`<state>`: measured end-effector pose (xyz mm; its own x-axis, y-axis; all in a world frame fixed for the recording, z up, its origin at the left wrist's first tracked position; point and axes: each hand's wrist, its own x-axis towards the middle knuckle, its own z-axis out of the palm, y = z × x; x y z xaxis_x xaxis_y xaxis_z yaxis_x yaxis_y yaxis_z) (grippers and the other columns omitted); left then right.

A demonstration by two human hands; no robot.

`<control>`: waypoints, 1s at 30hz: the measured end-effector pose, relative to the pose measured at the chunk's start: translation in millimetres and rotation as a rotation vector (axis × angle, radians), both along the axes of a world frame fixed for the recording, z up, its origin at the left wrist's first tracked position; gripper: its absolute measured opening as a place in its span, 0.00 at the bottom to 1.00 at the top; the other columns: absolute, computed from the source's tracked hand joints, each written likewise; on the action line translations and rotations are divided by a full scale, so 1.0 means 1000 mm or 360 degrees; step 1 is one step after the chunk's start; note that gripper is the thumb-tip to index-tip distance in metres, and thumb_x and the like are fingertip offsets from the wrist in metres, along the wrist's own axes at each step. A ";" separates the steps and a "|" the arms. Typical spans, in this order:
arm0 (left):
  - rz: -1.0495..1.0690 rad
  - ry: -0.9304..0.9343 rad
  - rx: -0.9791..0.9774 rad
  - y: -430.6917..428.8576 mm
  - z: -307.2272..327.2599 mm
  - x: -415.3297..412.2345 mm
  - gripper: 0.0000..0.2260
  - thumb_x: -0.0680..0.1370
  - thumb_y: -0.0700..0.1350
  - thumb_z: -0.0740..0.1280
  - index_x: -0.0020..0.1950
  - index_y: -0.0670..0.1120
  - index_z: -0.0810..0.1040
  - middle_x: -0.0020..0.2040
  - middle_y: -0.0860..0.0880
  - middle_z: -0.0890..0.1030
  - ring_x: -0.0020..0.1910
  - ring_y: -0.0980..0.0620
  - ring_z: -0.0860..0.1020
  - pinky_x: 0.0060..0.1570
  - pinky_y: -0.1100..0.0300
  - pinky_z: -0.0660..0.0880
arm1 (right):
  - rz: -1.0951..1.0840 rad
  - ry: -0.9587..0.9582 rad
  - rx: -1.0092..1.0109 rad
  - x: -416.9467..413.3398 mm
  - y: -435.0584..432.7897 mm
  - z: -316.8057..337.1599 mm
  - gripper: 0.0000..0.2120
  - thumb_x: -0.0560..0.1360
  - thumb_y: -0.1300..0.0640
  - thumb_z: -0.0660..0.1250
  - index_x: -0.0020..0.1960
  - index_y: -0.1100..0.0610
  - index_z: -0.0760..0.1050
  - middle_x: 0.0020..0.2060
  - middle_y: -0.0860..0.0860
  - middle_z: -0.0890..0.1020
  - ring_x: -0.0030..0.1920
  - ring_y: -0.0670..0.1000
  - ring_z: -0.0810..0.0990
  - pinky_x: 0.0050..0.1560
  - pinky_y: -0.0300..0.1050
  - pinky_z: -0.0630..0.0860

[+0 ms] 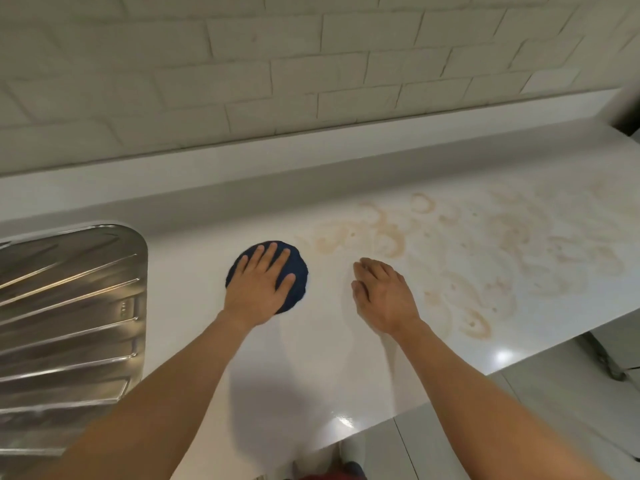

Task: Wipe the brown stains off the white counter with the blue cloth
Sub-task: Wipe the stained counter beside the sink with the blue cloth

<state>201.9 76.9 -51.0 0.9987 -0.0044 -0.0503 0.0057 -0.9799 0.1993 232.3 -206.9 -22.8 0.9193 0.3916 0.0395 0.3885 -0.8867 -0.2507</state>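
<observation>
A ribbed steel drainboard (65,317) lay at the left. A white brick-tile wall (277,64) rose behind, and pale floor tiles (519,427) showed at lower right.

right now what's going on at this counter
A person is cleaning a white counter. Their left hand presses flat on a blue cloth, which sits just left of the dirty patch. The right hand rests on the counter beside it and holds nothing. The brown stains, rings and smears, cover the counter's right part and look unwiped. A steel drainboard lies to the left.
</observation>
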 end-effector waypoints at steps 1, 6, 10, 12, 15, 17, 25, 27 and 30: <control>0.0051 0.0024 -0.0003 0.004 0.001 0.008 0.32 0.80 0.67 0.38 0.83 0.57 0.50 0.83 0.51 0.50 0.82 0.48 0.48 0.79 0.47 0.45 | -0.0018 0.0003 0.0003 -0.002 0.001 -0.002 0.22 0.83 0.49 0.53 0.74 0.54 0.68 0.74 0.50 0.69 0.73 0.53 0.65 0.71 0.52 0.65; 0.0149 0.0111 -0.0059 -0.018 0.006 0.054 0.31 0.82 0.64 0.42 0.83 0.55 0.46 0.84 0.49 0.47 0.82 0.47 0.45 0.78 0.45 0.42 | -0.0031 0.0058 0.0011 0.000 -0.001 -0.003 0.24 0.83 0.47 0.51 0.76 0.53 0.65 0.76 0.50 0.67 0.75 0.52 0.63 0.74 0.52 0.62; -0.0005 0.0087 -0.0048 -0.043 0.009 0.047 0.31 0.82 0.65 0.42 0.83 0.55 0.47 0.84 0.50 0.47 0.82 0.47 0.45 0.78 0.47 0.42 | 0.0034 0.0095 0.0041 0.008 -0.006 0.003 0.22 0.82 0.47 0.55 0.74 0.52 0.68 0.76 0.50 0.67 0.75 0.52 0.62 0.71 0.52 0.63; -0.0209 0.0032 -0.0021 -0.037 0.004 0.025 0.31 0.82 0.66 0.40 0.83 0.57 0.48 0.84 0.52 0.48 0.82 0.49 0.45 0.78 0.49 0.41 | 0.0041 0.0064 0.0081 0.009 -0.011 0.004 0.21 0.82 0.49 0.58 0.72 0.54 0.69 0.76 0.51 0.66 0.75 0.53 0.62 0.68 0.53 0.67; -0.0325 -0.0017 0.0016 -0.009 0.004 0.015 0.30 0.82 0.68 0.40 0.83 0.59 0.48 0.83 0.54 0.49 0.82 0.51 0.46 0.78 0.52 0.41 | 0.0024 0.0054 0.0000 0.010 -0.014 0.004 0.22 0.81 0.48 0.56 0.73 0.54 0.68 0.76 0.50 0.66 0.74 0.53 0.62 0.68 0.53 0.66; -0.0209 0.0011 -0.0002 -0.002 0.007 0.028 0.30 0.82 0.67 0.42 0.83 0.58 0.48 0.83 0.53 0.49 0.82 0.51 0.46 0.78 0.50 0.41 | 0.0018 0.0077 -0.0075 0.011 -0.010 0.003 0.24 0.82 0.46 0.53 0.75 0.53 0.65 0.76 0.49 0.66 0.74 0.51 0.62 0.70 0.52 0.64; 0.0016 0.0072 -0.0044 -0.056 0.008 0.052 0.30 0.82 0.64 0.42 0.83 0.55 0.48 0.84 0.49 0.48 0.82 0.46 0.46 0.79 0.46 0.43 | 0.0022 0.0091 -0.0149 0.012 -0.010 0.002 0.26 0.82 0.44 0.51 0.77 0.53 0.63 0.77 0.50 0.65 0.75 0.53 0.62 0.70 0.53 0.64; -0.0201 0.0020 -0.0010 -0.051 0.005 0.030 0.30 0.83 0.66 0.41 0.83 0.57 0.48 0.84 0.51 0.48 0.82 0.47 0.46 0.79 0.47 0.43 | 0.0037 0.0125 -0.0123 0.017 -0.011 0.005 0.26 0.82 0.43 0.53 0.76 0.52 0.64 0.77 0.49 0.64 0.75 0.53 0.62 0.69 0.53 0.64; -0.0466 -0.0009 0.0022 -0.021 0.005 0.016 0.30 0.82 0.68 0.40 0.83 0.60 0.47 0.83 0.54 0.48 0.82 0.50 0.47 0.79 0.49 0.45 | 0.0024 0.0089 -0.0093 0.022 -0.013 0.010 0.26 0.81 0.41 0.54 0.76 0.50 0.64 0.79 0.49 0.60 0.76 0.53 0.60 0.68 0.55 0.65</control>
